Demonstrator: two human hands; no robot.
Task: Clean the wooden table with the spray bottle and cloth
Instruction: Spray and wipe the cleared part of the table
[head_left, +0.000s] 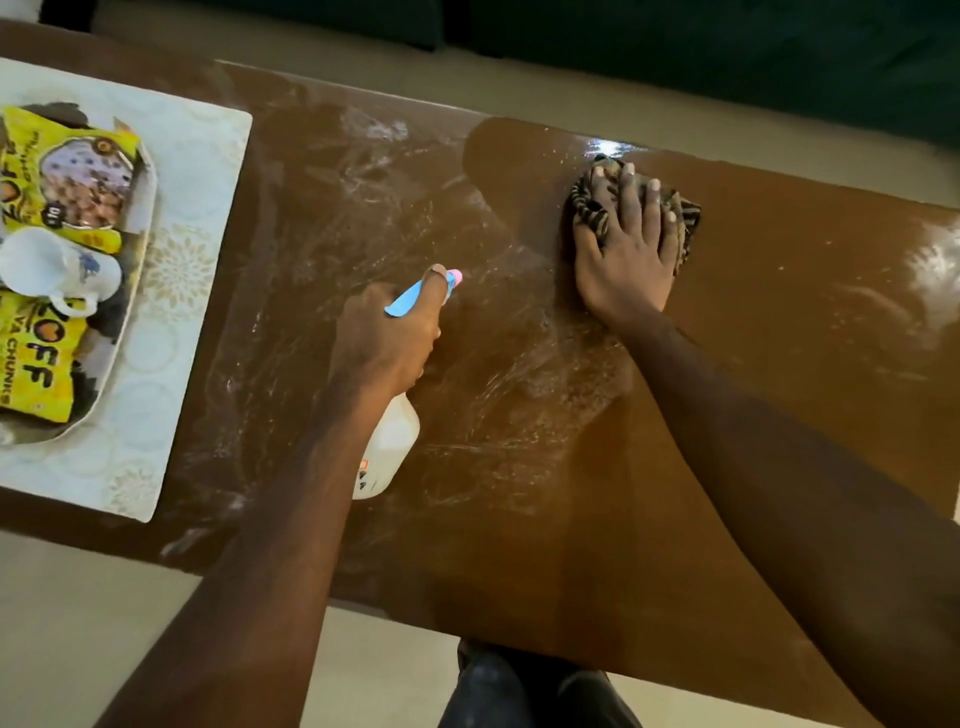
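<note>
Striped brown-and-cream cloth (589, 208) lies bunched under the right hand (626, 249). The fingers are spread out straight and press it down on the table (779, 374), well away from the mat (197, 156). The left hand (384, 343), nearer the mat, is curled round the neck of the bottle (387, 452). One finger lies along the blue trigger (408, 301), and the pink nozzle (455, 278) points away from the person. The bottle's white body slants back under the wrist; I cannot tell whether it touches the wood.

Between the mat and the cloth the brown top is smeared with wet, whitish streaks. Past the cloth, farther from the mat, the wood is smoother and catches a bright glare. The mat is pale with a gold pattern and covers one end of the table. On it a tray (111, 387) holds yellow packets (67, 182) and a white mug (47, 262).
</note>
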